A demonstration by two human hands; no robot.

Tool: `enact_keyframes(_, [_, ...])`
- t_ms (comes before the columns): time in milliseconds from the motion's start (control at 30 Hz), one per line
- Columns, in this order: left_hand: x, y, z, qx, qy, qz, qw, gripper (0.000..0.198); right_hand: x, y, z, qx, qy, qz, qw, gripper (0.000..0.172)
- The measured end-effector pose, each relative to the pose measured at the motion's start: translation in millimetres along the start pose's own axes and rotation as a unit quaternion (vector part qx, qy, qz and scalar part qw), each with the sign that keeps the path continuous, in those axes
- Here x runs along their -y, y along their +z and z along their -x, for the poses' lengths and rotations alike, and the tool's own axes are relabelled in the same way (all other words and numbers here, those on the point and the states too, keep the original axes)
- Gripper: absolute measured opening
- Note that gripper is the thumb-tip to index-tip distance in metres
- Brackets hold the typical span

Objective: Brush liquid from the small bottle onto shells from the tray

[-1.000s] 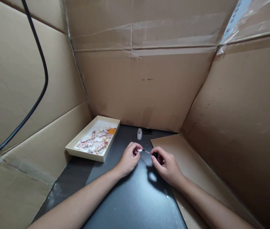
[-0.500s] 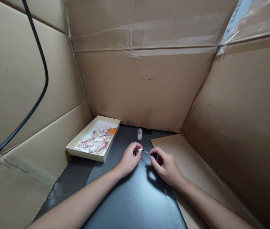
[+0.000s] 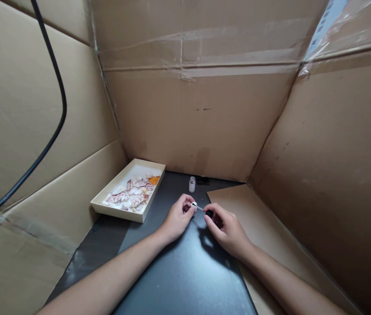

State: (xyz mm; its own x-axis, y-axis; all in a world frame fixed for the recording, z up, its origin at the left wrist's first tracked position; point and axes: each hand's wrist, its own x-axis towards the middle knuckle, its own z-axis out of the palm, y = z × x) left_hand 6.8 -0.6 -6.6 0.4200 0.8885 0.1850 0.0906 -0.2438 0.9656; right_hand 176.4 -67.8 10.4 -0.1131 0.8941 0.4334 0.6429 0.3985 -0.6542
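Note:
My left hand (image 3: 176,218) is closed in a pinch on a small pale shell (image 3: 193,204) above the black table surface (image 3: 179,271). My right hand (image 3: 226,229) is closed on a black brush cap (image 3: 209,214), whose thin brush points left and touches the shell. A small open glass bottle (image 3: 191,184) stands just behind the hands.
A shallow cream tray (image 3: 106,206) with several pink, white and orange shells lies at the left. A loose cardboard sheet (image 3: 238,197) covers the table's right part. Cardboard walls enclose all sides. A black cable (image 3: 61,94) hangs at the left.
Both hands have shifted slightly away from me, and the right hand has moved a little left, bringing the brush closer against the shell.

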Motion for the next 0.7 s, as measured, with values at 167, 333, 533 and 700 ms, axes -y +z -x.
enact_keyframes(167, [-2.3, 0.0, 0.3, 0.003, -0.003, -0.002, 1.000, 0.019, 1.2, -0.9, -0.7, -0.019, 0.014, 0.005, 1.000, 0.014])
enact_keyframes(333, [-4.3, -0.6, 0.8, 0.004, -0.004, -0.038, 0.999, 0.022, 0.8, -0.8, -0.6, 0.000, 0.003, 0.011, 1.000, 0.015])
enact_keyframes(533, [-3.5, -0.6, 0.5, 0.004, -0.007, -0.039, 0.999, 0.021, 1.0, -0.8, -0.9, -0.003, -0.001, -0.004, 1.000, 0.016])
enact_keyframes(700, [-5.1, 0.0, 0.8, 0.002, -0.009, -0.034, 0.999, 0.019, 1.5, -1.1, -0.4, -0.016, 0.018, 0.019, 1.000, 0.015])
